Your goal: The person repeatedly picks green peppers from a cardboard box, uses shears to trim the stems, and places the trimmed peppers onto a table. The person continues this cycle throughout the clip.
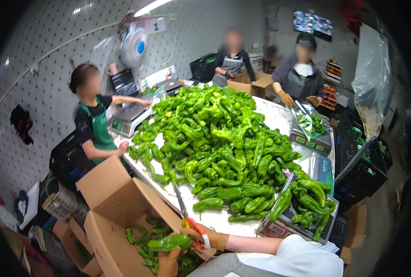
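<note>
My left hand (168,262), in a tan glove, is closed on a large green pepper (169,243) above an open cardboard box (115,240). More green peppers (143,236) lie inside that box. A pair of scissors (197,231) with red-orange handles is in my gloved right hand (212,237), its blades pointing up and away over the table edge. The right hand is just beyond the held pepper, at the box's right rim. A big heap of green peppers (214,134) covers much of the white table (168,196) ahead.
A scale (279,228) loaded with peppers stands at the right, and another scale (311,143) holds a bagged portion. A third scale (127,117) is at the left. Three people stand around the table's far sides. Black crates (357,157) line the right; a fan (134,46) hangs on the wall.
</note>
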Available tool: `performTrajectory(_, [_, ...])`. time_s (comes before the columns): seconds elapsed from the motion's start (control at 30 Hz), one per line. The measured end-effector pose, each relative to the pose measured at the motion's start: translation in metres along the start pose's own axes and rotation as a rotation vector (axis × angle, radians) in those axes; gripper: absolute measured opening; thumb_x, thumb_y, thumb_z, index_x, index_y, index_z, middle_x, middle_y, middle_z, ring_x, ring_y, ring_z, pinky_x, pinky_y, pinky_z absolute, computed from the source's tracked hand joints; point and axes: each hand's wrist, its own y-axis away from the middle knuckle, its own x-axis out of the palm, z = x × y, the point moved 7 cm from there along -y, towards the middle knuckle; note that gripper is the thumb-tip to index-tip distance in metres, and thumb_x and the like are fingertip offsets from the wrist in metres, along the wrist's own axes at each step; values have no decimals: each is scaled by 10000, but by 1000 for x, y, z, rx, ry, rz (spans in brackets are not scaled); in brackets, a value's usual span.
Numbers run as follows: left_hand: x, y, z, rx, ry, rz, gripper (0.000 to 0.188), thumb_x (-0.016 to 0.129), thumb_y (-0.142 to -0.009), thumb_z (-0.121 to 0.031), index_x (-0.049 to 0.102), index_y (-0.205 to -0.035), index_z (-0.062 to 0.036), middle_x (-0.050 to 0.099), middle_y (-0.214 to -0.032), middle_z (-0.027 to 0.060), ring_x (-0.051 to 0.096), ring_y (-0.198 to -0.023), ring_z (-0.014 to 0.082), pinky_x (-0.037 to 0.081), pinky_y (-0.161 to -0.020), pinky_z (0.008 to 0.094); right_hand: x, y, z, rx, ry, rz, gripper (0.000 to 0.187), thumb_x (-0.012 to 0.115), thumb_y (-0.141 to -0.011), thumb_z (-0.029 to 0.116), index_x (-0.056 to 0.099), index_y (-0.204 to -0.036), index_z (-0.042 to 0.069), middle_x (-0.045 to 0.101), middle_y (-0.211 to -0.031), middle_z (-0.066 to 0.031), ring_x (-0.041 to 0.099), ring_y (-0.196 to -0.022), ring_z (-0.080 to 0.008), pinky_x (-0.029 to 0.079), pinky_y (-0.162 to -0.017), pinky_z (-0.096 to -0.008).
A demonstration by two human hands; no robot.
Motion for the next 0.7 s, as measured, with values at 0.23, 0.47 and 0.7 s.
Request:
performTrajectory(0.23, [8, -21, -17, 109, -193, -84, 311, 646, -835, -103, 568, -1099, 40, 603, -1031, 65, 560, -946, 140, 443, -847, 284, -19, -13, 4, -47, -117, -93, 295, 551, -888, 381, 510, -983, 105, 571, -619, -91, 479, -391, -191, 423, -379, -320])
performTrajectory(0.47, [14, -16, -5, 46, -62, -5, 490, 688, -828, -235, 502, -1210, 11, 615, -1002, 45, 560, -809, 104, 455, -683, 245, -6, 15, 25, -128, -20, -134, 349, 453, -938, 391, 548, -865, 63, 545, -565, -85, 486, -391, -202, 444, -414, -329])
performTrajectory(0.7, [6, -12, -3, 97, -25, -26, 492, 663, -846, -215, 466, -1243, -1, 607, -1037, 49, 560, -870, 109, 457, -747, 253, 6, 16, 38, -193, 95, -79, 203, 529, -930, 247, 484, -936, 49, 561, -697, -49, 532, -499, -136, 452, -461, -251])
